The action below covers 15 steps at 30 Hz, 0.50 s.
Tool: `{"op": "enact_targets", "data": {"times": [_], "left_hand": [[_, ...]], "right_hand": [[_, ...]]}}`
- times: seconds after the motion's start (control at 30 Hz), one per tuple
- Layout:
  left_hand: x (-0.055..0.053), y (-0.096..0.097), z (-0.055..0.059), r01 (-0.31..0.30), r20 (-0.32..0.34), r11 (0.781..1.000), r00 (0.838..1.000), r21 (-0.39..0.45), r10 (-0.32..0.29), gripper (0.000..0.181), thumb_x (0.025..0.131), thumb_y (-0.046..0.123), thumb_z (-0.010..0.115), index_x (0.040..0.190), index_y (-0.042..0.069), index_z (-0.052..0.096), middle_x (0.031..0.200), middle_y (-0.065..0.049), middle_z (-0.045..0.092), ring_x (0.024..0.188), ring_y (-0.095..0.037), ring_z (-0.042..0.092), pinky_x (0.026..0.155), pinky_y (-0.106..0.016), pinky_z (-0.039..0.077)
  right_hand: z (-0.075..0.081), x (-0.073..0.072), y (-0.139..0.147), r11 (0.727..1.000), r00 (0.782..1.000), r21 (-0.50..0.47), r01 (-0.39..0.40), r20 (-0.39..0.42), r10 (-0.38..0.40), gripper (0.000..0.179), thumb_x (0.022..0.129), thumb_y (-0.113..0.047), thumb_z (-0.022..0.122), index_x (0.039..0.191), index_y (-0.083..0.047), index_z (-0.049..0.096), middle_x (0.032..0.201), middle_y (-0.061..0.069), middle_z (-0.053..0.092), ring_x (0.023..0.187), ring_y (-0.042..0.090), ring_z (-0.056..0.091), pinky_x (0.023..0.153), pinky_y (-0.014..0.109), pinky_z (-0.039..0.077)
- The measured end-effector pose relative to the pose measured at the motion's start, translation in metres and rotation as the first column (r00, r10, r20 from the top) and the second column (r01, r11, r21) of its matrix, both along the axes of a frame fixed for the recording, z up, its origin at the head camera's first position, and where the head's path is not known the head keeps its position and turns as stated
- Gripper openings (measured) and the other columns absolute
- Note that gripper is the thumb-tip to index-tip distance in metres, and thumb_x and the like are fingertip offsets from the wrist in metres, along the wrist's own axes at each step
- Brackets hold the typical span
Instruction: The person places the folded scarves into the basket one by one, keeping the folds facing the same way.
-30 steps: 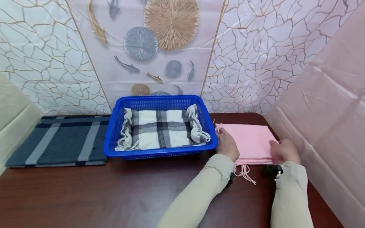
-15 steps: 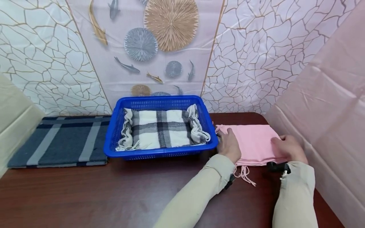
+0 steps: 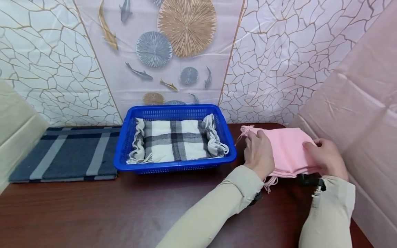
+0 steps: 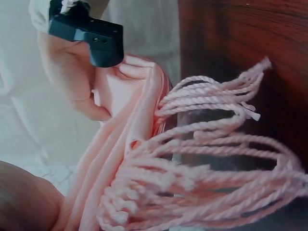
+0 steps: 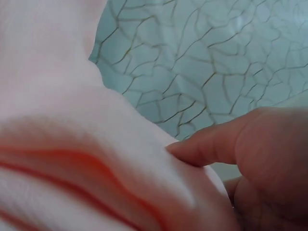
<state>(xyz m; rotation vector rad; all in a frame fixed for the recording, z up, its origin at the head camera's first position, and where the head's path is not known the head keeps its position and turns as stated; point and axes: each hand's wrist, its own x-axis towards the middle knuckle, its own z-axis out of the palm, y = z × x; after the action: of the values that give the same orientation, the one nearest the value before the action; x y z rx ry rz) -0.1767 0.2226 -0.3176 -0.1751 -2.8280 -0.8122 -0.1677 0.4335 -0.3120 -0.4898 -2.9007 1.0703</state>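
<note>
Well, checked cloth [image 3: 173, 140] inside the blue basket [image 3: 175, 166], pink cloth [image 3: 288, 148] beside it.

I've got the basket [image 3: 175, 166] here on the table [image 3: 124, 210], shawl [image 3: 175, 141] inside it, blanket [image 3: 71, 155] to its left, scarf [image 3: 288, 148] to its right, backdrop [image 3: 198, 62] behind.

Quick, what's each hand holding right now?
Left hand: closed, holding the pink cloth by its left end.
Right hand: closed, holding its right end.

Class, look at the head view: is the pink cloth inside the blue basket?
No, the blue basket holds a checked cloth, while the left hand and right hand hold the pink cloth outside it.
</note>
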Motion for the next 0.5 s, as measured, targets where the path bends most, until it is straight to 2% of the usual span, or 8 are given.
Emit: {"op": "enact_targets", "data": {"times": [0.17,0.3,0.4,0.5], "left_hand": [[0.001,-0.017,0.015,0.063,-0.007,0.998,0.998,-0.010,-0.063,0.036,0.086,0.024,0.077,0.113,0.015,0.054,0.113,-0.006,0.057,0.102,-0.017,0.061,0.072,-0.027,0.056],[-0.002,-0.034,0.019,0.149,-0.040,0.989,0.988,0.011,-0.148,0.030,0.090,0.017,0.072,0.114,0.014,0.055,0.113,-0.007,0.058,0.102,-0.020,0.064,0.074,-0.028,0.056],[-0.005,-0.047,0.020,0.208,-0.067,0.977,0.977,0.052,-0.204,0.025,0.092,0.011,0.068,0.114,0.016,0.057,0.113,-0.006,0.058,0.101,-0.020,0.064,0.076,-0.029,0.055],[-0.007,-0.061,0.022,0.253,-0.078,0.960,0.966,0.117,-0.246,0.025,0.094,0.007,0.064,0.116,0.019,0.058,0.112,-0.003,0.058,0.098,-0.018,0.063,0.079,-0.028,0.054]], "right_hand": [[0.008,0.004,-0.007,1.000,0.999,0.005,0.001,-0.054,0.000,0.064,0.103,-0.039,0.043,0.134,0.016,0.046,0.105,0.026,0.055,0.067,0.010,0.056,0.058,0.025,0.052],[0.013,0.008,-0.011,0.997,0.996,0.080,0.009,-0.090,-0.002,0.063,0.102,-0.040,0.045,0.131,0.015,0.052,0.116,0.031,0.056,0.082,0.021,0.054,0.061,0.021,0.044],[0.018,0.010,-0.015,0.996,0.995,0.086,0.016,-0.097,-0.007,0.065,0.103,-0.043,0.045,0.133,0.014,0.051,0.124,0.033,0.053,0.095,0.030,0.050,0.065,0.021,0.040],[0.023,0.009,-0.022,0.997,0.995,0.070,0.018,-0.099,-0.011,0.067,0.103,-0.047,0.044,0.136,0.012,0.050,0.128,0.032,0.051,0.100,0.033,0.049,0.068,0.023,0.040]]}}
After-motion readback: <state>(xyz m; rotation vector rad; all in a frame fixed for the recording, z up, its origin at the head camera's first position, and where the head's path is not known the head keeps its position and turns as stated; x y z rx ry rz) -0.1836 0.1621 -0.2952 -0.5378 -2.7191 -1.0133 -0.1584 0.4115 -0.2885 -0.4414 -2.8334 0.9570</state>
